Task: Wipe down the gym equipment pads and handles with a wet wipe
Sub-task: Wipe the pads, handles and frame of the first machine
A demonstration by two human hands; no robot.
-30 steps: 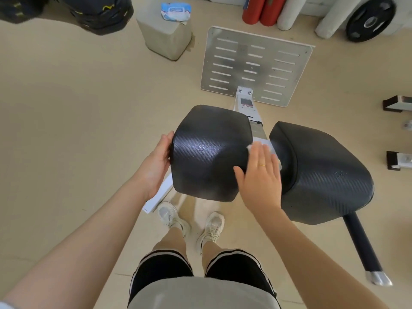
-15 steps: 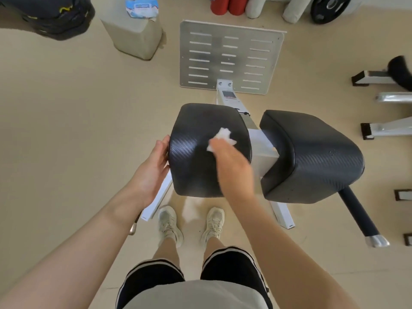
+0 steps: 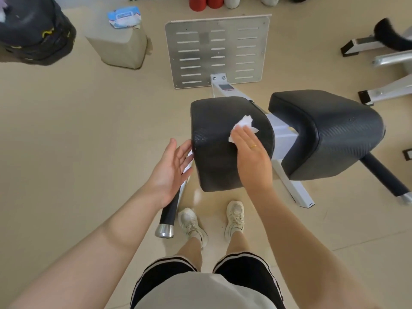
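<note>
Two black textured pads sit side by side on a white frame: the left pad (image 3: 214, 157) in front of me and the right pad (image 3: 327, 134). My right hand (image 3: 249, 152) lies flat on top of the left pad, its straight fingers pressing a crumpled white wet wipe (image 3: 244, 122) against it. My left hand (image 3: 172, 170) is spread, palm up, just beside the pad's left face, fingertips close to it. Below it a black handle (image 3: 170, 210) with a chrome end cap angles toward the floor. Another black handle (image 3: 385, 175) runs out at the right.
A slotted metal footplate (image 3: 217, 50) stands beyond the pads. A pack of wipes (image 3: 124, 16) rests on a beige block (image 3: 120, 47) at the upper left, next to a black bag (image 3: 33, 32). White frames of other equipment (image 3: 383, 63) stand at the right. My shoes (image 3: 211, 219) are under the pad.
My right hand with the wipe slid from the pad's right edge onto its top. My left hand came off the pad's left side and turned palm up. The camera tilted.
</note>
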